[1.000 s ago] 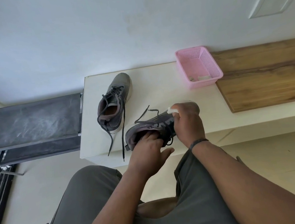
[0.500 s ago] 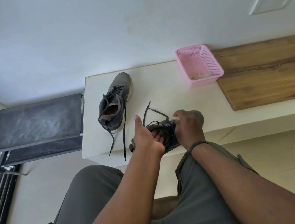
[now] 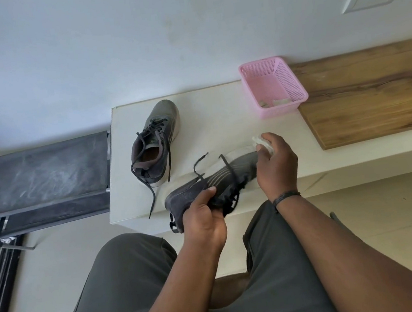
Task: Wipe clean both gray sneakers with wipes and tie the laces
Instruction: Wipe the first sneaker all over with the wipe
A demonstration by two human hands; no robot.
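One gray sneaker (image 3: pixel 218 180) lies tilted on its side at the front edge of the white table (image 3: pixel 210 119), toe pointing right, black laces loose. My left hand (image 3: pixel 202 221) grips its heel end. My right hand (image 3: pixel 276 165) is closed on a crumpled white wipe (image 3: pixel 261 141) and presses it against the toe. The other gray sneaker (image 3: pixel 155 144) stands upright on the table to the left, untied, with its laces trailing over the front edge.
A pink mesh basket (image 3: pixel 273 88) holding a few used wipes sits at the back right of the table. A wooden board (image 3: pixel 371 91) lies to the right. A dark bench (image 3: pixel 38 173) adjoins the table's left side. My knees are below.
The held sneaker has been turned onto its side, showing its gray flank and white sole edge. My right hand with the wipe has slid from the lace area out to the toe.
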